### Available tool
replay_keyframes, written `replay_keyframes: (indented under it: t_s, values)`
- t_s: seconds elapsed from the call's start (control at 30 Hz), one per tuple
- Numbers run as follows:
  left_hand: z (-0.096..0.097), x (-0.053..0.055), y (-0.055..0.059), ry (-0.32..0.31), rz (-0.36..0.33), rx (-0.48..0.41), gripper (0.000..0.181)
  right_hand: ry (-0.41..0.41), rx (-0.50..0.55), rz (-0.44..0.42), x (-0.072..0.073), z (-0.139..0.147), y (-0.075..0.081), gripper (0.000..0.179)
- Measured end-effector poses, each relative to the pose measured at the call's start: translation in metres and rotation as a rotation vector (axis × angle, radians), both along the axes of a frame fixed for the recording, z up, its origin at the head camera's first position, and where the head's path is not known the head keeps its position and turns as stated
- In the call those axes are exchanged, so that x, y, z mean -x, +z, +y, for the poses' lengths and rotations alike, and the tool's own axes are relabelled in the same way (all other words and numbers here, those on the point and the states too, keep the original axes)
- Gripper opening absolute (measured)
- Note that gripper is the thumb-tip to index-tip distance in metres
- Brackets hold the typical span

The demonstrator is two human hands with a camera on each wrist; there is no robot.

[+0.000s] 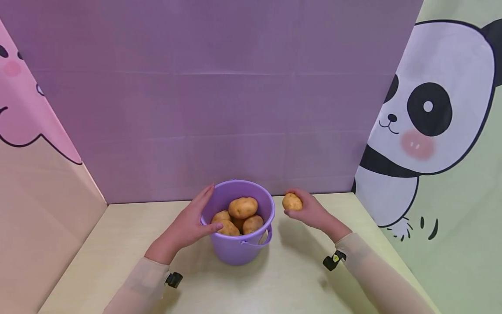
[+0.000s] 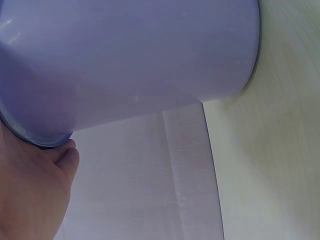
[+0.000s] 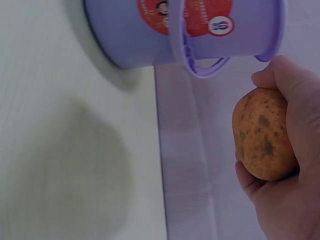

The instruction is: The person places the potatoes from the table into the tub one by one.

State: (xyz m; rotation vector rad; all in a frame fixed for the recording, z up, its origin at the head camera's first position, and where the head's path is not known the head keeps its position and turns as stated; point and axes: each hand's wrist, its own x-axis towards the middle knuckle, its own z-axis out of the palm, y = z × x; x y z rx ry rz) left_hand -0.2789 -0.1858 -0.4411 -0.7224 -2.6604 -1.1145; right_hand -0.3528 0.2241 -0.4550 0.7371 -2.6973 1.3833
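A purple bucket (image 1: 237, 253) stands upright on the table, with several potatoes (image 1: 243, 208) inside. My left hand (image 1: 190, 224) holds the bucket at its left rim, the thumb across the front edge and the fingers along the outer side. In the left wrist view, fingertips (image 2: 69, 157) touch the bucket just under the rim. To the right of the bucket, my right hand (image 1: 307, 209) grips a single potato (image 1: 292, 202) above the table, apart from the rim. Dark spots mark this potato (image 3: 265, 134) in the right wrist view, with thumb and fingers around it.
The bucket's handle (image 3: 177, 30) hangs down on its front right side, near a red label (image 3: 207, 15). A purple backdrop (image 1: 235, 109) rises behind the pale table (image 1: 129, 244). Side panels show a pink cartoon figure (image 1: 27, 109) and a panda (image 1: 439, 100).
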Motion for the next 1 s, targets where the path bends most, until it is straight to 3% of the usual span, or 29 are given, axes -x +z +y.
replay_keyframes:
  t_s: [0.63, 1.0]
  values:
    - [-0.002, 0.001, 0.0, -0.007, -0.004, -0.01, 0.111, 0.061, 0.017, 0.006, -0.006, -0.007, 0.045, 0.063]
    - [-0.001, 0.0, 0.001, -0.01, 0.008, -0.007, 0.111, 0.107, 0.006, 0.091, -0.005, -0.023, 0.062, 0.06]
